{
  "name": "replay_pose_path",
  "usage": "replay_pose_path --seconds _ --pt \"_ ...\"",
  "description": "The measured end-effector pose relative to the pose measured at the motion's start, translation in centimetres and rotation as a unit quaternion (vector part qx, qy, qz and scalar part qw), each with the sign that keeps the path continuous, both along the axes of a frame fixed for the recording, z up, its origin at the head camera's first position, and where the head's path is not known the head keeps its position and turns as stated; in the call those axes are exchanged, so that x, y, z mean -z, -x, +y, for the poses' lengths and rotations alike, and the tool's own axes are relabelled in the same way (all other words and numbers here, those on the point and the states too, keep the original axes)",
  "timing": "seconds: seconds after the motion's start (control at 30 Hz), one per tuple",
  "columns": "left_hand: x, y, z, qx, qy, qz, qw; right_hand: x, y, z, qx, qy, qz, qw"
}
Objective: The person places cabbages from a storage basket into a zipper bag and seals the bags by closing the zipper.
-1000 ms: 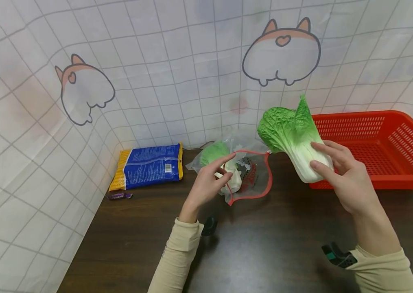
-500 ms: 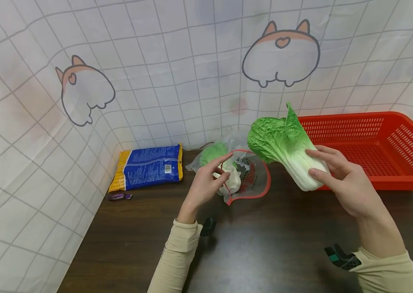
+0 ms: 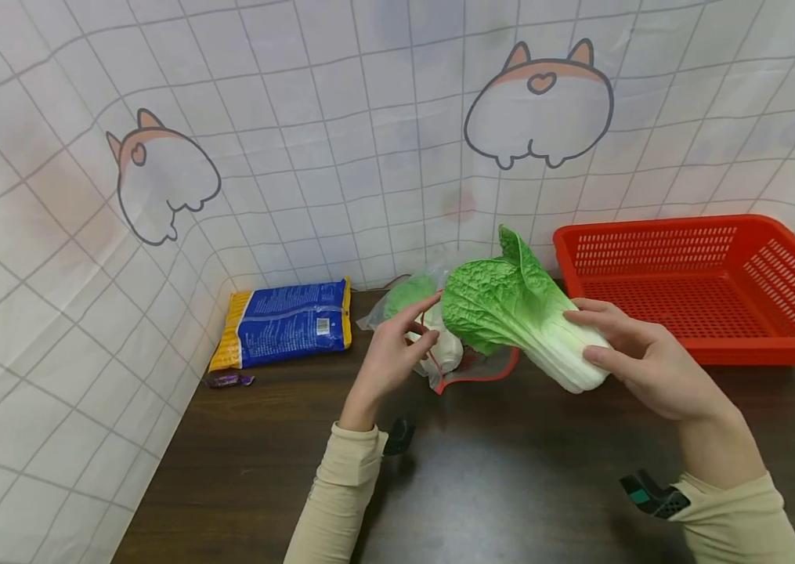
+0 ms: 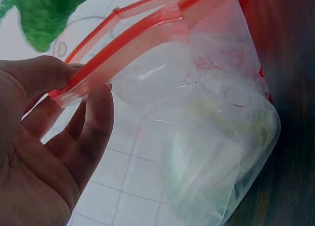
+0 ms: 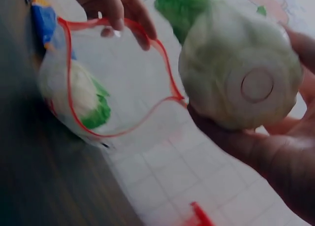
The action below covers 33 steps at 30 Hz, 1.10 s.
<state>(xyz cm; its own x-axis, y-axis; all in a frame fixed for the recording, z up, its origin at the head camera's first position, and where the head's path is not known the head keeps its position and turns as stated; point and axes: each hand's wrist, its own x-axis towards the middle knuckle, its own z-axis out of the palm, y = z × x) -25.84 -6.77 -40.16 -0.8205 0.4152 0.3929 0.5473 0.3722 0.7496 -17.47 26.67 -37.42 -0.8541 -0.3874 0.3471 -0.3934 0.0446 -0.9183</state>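
My right hand [image 3: 658, 372] grips the white base of a napa cabbage [image 3: 527, 317]. The cabbage lies tilted in the air, its green leaves pointing left over the bag's mouth. A clear zip bag [image 4: 152, 83] with a red-edged opening stands on the table, and my left hand [image 3: 388, 356] pinches its rim between thumb and fingers. In the right wrist view the red rim [image 5: 70, 83] is spread wide. Another cabbage [image 5: 83, 95], white with green leaves, is inside the bag. In the head view the held cabbage hides part of the bag.
A red plastic basket [image 3: 757, 345] with slotted walls stands at the back right. To the left lies a blue and yellow packet [image 3: 291, 317], with a small purple wrapped sweet [image 3: 229, 380] in front of it. A white gridded cloth [image 3: 334, 157] hangs behind the dark table [image 3: 482, 470].
My right hand has carried the cabbage left and lower, from beside the basket to in front of the bag's opening. The left hand stays almost still on the rim.
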Motion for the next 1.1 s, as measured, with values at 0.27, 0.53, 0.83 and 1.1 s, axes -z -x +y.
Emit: replay_pose_path --seconds 0.27,0.53,0.83,1.1 --pt "0.0 0.0 -0.3 -0.007 0.007 0.001 0.9999 2.9 1.6 0.0 -0.169 0.097 -0.007 0.9808" --pt "-0.1 0.1 -0.8 -0.002 0.000 -0.011 0.9999 3.4 2.0 0.3 -0.041 -0.094 -0.021 0.9945" --pt "-0.3 0.2 -0.4 -0.008 -0.002 -0.001 1.0000 0.7 0.9 0.0 0.029 -0.235 0.009 0.9716" --pt "-0.3 0.1 -0.5 0.002 0.005 0.009 0.9999 -0.9 1.6 -0.4 -0.034 -0.303 0.078 0.9494"
